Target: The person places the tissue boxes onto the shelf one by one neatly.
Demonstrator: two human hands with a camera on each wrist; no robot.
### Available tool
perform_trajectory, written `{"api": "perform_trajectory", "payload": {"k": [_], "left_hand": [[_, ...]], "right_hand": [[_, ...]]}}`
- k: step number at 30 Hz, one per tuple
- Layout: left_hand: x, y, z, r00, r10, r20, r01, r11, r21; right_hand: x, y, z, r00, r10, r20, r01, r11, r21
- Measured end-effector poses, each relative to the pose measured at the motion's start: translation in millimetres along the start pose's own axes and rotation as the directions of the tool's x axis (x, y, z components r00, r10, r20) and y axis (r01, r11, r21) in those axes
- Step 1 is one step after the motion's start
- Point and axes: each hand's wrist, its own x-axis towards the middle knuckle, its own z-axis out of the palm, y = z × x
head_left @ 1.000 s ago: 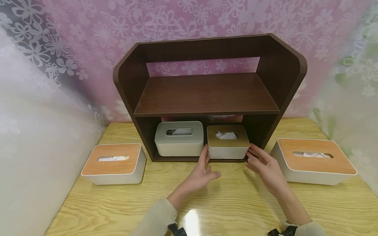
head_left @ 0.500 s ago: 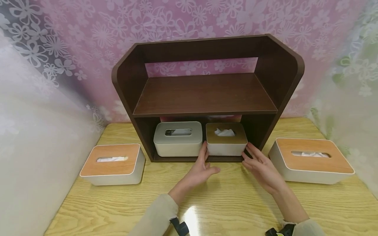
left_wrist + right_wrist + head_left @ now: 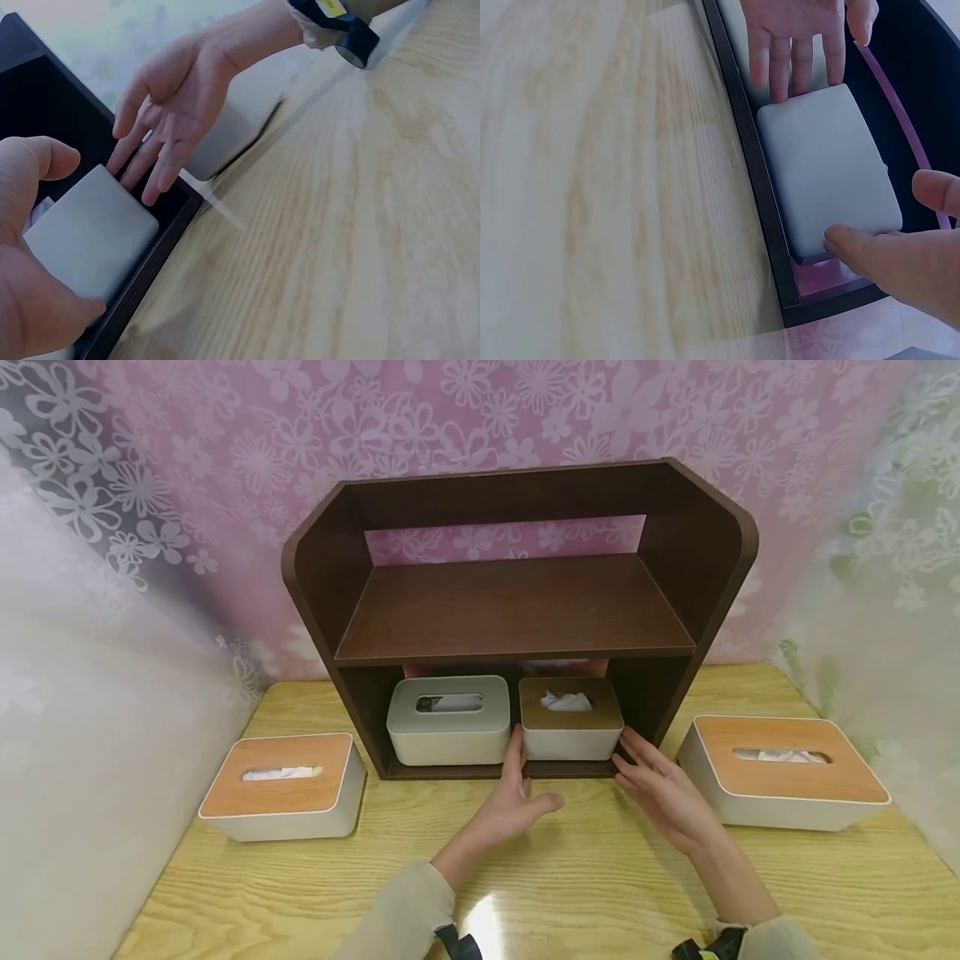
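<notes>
A small white tissue box with a brown lid [image 3: 570, 744] stands in the lower compartment of a dark brown shelf [image 3: 517, 610], a white tissue poking from its slot. My left hand [image 3: 504, 814] has its fingers extended against the box's left front corner, thumb held away. At the opposite corner, my right hand [image 3: 667, 797] touches the box's right side with its fingertips. In the right wrist view, the box's pale side [image 3: 829, 165] shows between both hands. Just left of it is a tissue box with a grey-green lid [image 3: 450, 747], close to my left fingers.
On the wooden table [image 3: 570, 877], a tissue box with an orange wood-look lid [image 3: 277, 789] sits left of the shelf. A larger similar box [image 3: 795, 777] stands on the right, beside my right hand. Behind the shelf hangs a pink floral backdrop [image 3: 465, 427].
The brown-lidded tissue box has slid slightly back into the lower compartment, away from its front edge. Both hands have followed it, and the head view has shifted a little.
</notes>
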Motion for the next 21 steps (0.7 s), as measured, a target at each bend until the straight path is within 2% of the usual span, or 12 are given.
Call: {"api": "perform_trajectory", "payload": {"k": [9, 21], "left_hand": [[-1.8, 0.4, 3.6, 1.000, 0.000, -0.010, 0.000, 1.000, 0.020], [-3.3, 3.1, 2.0, 1.000, -0.015, 0.000, 0.015, 0.999, 0.050]], "right_hand": [[1, -1, -6.0, 0.999, 0.046, -0.018, -0.046, 0.999, 0.025], [0, -3, -11.2, 0.997, 0.070, 0.027, -0.070, 0.997, -0.023]]}}
